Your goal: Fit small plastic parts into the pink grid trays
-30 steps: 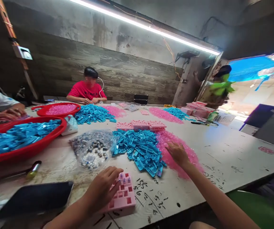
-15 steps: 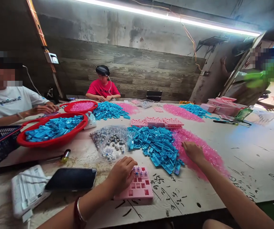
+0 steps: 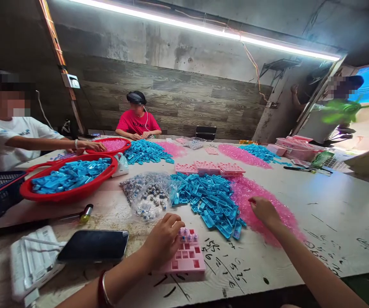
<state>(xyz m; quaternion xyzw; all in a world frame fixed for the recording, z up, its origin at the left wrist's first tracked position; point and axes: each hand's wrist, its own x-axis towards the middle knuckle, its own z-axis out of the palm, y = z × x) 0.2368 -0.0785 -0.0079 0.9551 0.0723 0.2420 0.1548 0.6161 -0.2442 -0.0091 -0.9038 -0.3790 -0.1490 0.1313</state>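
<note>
Head view | left grip [image 3: 167,237] bent over pink tray [image 3: 187,255] on table [image 3: 216,278], whether pinching cannot be told | right grip [image 3: 263,209] fingers curled together at pink pieces [image 3: 268,214], right of blue pieces [image 3: 210,199]

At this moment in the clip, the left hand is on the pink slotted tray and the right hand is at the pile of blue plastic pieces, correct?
Not quite: the head view shows the right hand at the pile of small pink pieces, beside the blue plastic pieces. The left hand is on the pink slotted tray, as you say.
</note>
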